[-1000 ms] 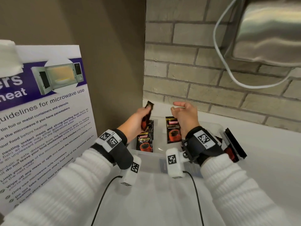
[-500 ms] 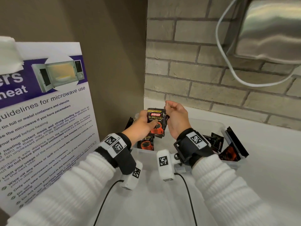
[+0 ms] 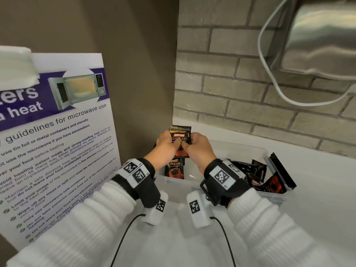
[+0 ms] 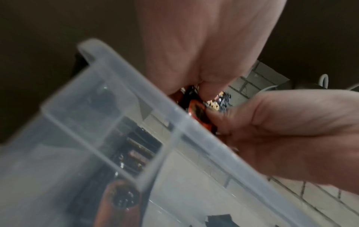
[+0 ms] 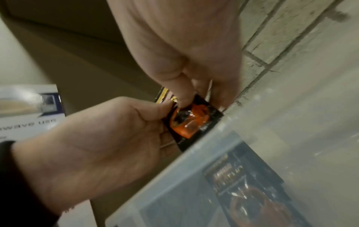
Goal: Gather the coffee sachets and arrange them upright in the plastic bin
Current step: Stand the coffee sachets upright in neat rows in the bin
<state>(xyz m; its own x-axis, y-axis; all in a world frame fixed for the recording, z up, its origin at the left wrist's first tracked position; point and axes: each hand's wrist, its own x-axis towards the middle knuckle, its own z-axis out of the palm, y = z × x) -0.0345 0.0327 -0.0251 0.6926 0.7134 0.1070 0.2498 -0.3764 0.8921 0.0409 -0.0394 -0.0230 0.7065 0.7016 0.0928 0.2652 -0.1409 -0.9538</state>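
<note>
Black sachet (image 3: 180, 138) | both hands pinch | seemingly above plastic bin (image 3: 266, 153) rim

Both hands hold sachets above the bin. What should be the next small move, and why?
Probably lower the held sachets upright into the bin's left end, beside the standing sachet: left hand and right hand pinch them upright above it.

Held sachet (image 3: 180, 139) lower half hand-covered

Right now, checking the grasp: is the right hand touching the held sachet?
Touching. The right wrist view shows the right hand pinching the Kopiko Supremo sachet, thumb pressed on its front.
</note>
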